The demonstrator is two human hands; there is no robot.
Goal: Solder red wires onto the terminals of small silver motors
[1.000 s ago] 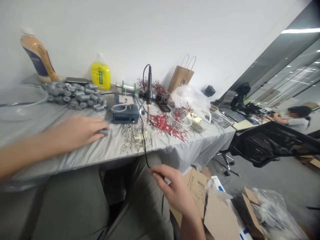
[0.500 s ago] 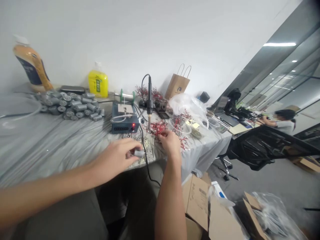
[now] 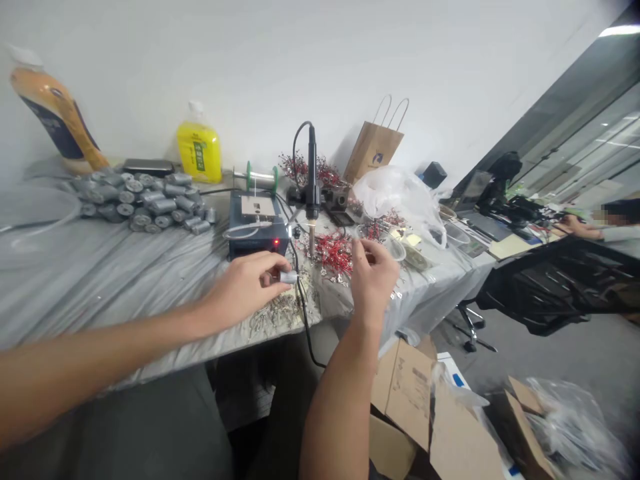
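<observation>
The left arm [image 3: 125, 350] and right arm [image 3: 340, 413] are bare, and so are the left hand [image 3: 250, 283] and right hand [image 3: 373, 273]. The pants [image 3: 160, 427], at the near side, are plain dark gray, all one color where they show.

One head-worn camera looks forward and down over the nearby table [image 3: 125, 287], perhaps slightly tilted.

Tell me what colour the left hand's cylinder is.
The cylinder is silver-grey, as the head view shows.
</observation>
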